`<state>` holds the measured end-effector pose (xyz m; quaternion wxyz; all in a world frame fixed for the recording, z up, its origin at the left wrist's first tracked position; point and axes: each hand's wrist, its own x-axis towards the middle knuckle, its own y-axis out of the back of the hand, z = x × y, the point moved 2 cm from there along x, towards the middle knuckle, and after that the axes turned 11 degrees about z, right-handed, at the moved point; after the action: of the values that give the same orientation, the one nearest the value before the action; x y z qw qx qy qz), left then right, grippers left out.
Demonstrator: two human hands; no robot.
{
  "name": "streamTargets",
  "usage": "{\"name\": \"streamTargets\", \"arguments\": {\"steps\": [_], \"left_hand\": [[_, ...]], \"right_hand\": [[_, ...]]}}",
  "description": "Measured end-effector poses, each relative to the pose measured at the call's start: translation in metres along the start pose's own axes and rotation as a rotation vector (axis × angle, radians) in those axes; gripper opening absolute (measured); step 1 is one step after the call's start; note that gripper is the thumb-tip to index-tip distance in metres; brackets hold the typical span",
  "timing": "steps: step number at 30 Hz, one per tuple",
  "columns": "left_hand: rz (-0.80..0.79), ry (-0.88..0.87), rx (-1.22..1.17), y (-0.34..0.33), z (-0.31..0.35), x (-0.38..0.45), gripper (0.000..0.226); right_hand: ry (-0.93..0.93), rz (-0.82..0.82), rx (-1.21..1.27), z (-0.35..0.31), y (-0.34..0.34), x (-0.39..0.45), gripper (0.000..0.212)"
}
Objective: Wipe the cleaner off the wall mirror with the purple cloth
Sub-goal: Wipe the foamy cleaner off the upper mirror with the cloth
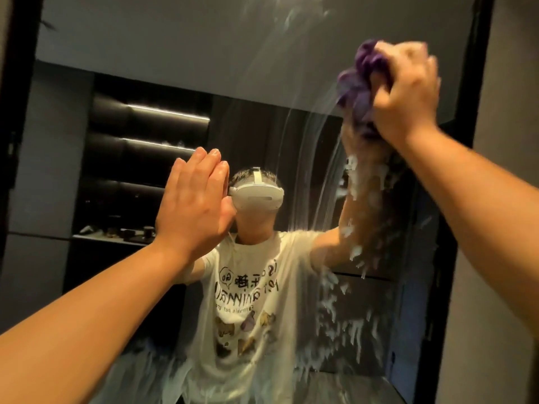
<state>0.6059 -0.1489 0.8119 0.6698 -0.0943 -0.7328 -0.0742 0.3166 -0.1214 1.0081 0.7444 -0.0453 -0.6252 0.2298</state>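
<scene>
The wall mirror (180, 45) fills the view in a dark frame. My right hand (408, 91) grips the bunched purple cloth (360, 83) and presses it against the glass at the upper right. White foamy cleaner (344, 310) clings in drips and streaks to the right and lower parts of the mirror, with thin wet smears arcing up to the cloth. My left hand (195, 205) lies flat with straight fingers on the glass at the middle left.
The mirror's dark frame edge (478, 83) runs down the right side, with a grey wall (507, 112) beyond it. The glass reflects a person in a white printed shirt and lit dark shelves behind.
</scene>
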Motion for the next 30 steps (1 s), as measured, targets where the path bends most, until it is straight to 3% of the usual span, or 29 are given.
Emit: {"name": "streamTargets", "arguments": {"steps": [2, 4, 6, 9, 12, 15, 17, 20, 24, 27, 30], "left_hand": [[0.007, 0.004, -0.006, 0.000, 0.000, -0.001, 0.060], [0.011, 0.009, -0.014, -0.001, 0.000, -0.001, 0.059], [0.008, 0.010, -0.015, -0.001, 0.000, -0.001, 0.059], [0.008, 0.006, -0.023, 0.001, -0.001, -0.001, 0.057], [-0.006, -0.007, -0.009, 0.003, -0.001, -0.001, 0.058], [-0.019, -0.016, 0.011, 0.003, -0.001, 0.002, 0.057], [0.000, -0.021, 0.018, 0.003, -0.002, 0.001, 0.057], [0.007, -0.020, 0.027, 0.001, -0.001, 0.000, 0.059], [-0.013, -0.010, 0.034, 0.002, 0.000, 0.000, 0.059], [-0.022, -0.008, 0.034, 0.002, -0.001, 0.000, 0.059], [-0.025, -0.008, 0.039, 0.002, -0.002, 0.001, 0.059]], "right_hand": [[-0.173, -0.105, -0.049, 0.013, -0.019, 0.026, 0.046], [-0.189, -0.165, -0.116, -0.001, -0.025, 0.029, 0.048], [-0.055, -0.158, -0.082, -0.031, -0.022, -0.001, 0.041], [0.283, -0.182, 0.145, -0.091, 0.007, -0.109, 0.022], [0.483, -0.328, 0.258, -0.111, 0.050, -0.235, 0.029], [0.576, -0.462, 0.372, -0.103, 0.080, -0.287, 0.029], [0.520, -0.507, 0.522, -0.099, 0.087, -0.267, 0.023], [0.234, -0.559, 0.701, -0.087, 0.086, -0.197, 0.029], [-0.097, -0.569, 0.511, -0.073, 0.062, -0.097, 0.021], [-0.068, -0.609, 0.360, -0.076, 0.031, -0.041, 0.018], [0.130, -0.516, 0.123, -0.079, 0.002, -0.002, 0.032]]}}
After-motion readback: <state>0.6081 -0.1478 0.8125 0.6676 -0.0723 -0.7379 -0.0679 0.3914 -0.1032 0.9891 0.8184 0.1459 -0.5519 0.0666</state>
